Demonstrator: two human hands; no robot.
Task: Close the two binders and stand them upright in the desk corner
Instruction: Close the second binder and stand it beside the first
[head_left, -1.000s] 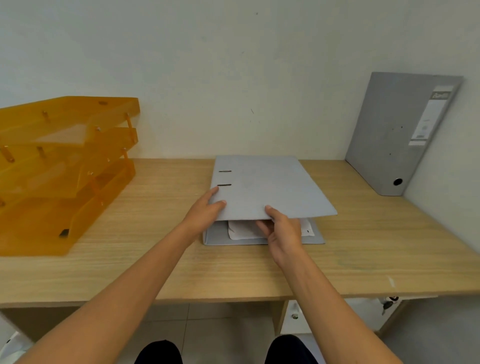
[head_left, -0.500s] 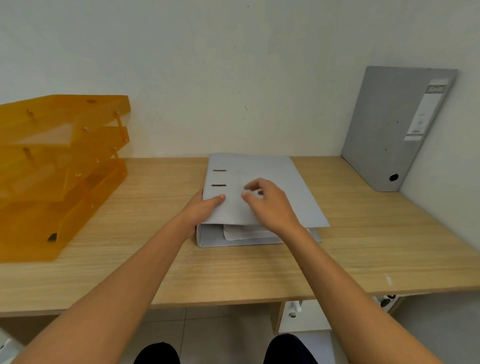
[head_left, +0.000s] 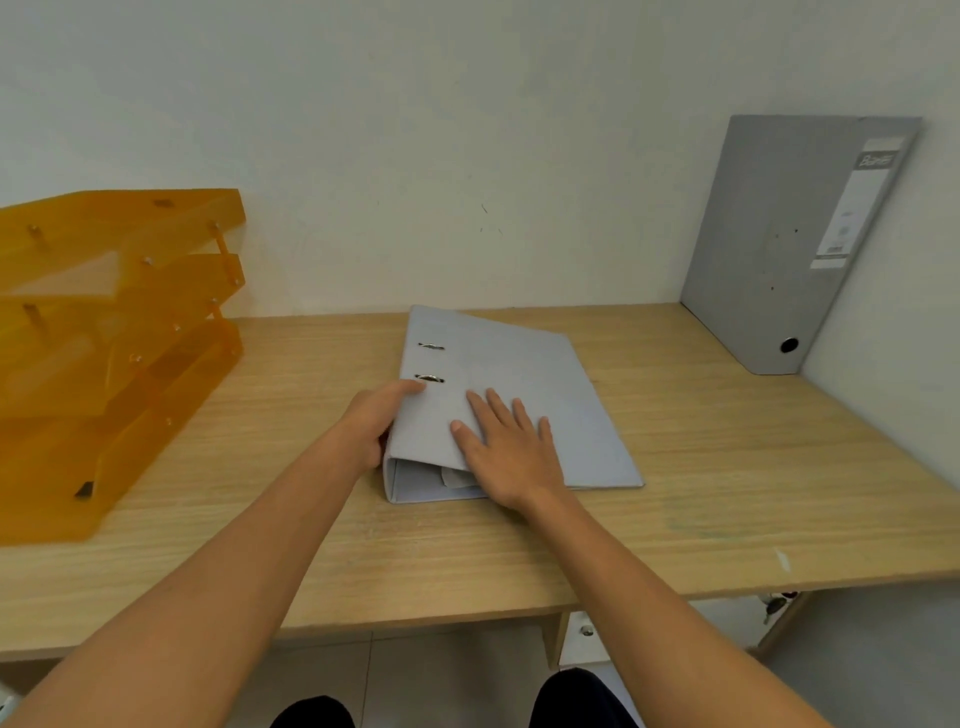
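Observation:
A light grey binder (head_left: 540, 384) lies flat in the middle of the wooden desk (head_left: 727, 467), its cover down over the papers, spine to the left. My left hand (head_left: 376, 423) grips the spine edge, thumb on top near the ring slots. My right hand (head_left: 511, 449) lies flat on the cover with fingers spread, pressing it down. A second grey binder (head_left: 779, 249) stands upright in the far right corner, leaning against the walls, its labelled spine facing me.
A stack of orange translucent letter trays (head_left: 109, 338) takes up the left end of the desk. Walls bound the desk at the back and right. A drawer with keys (head_left: 774, 605) shows under the desk's front edge.
The cover has come down from a raised tilt to lie flat on the papers. My right hand moved from the cover's front edge onto its top and spread flat.

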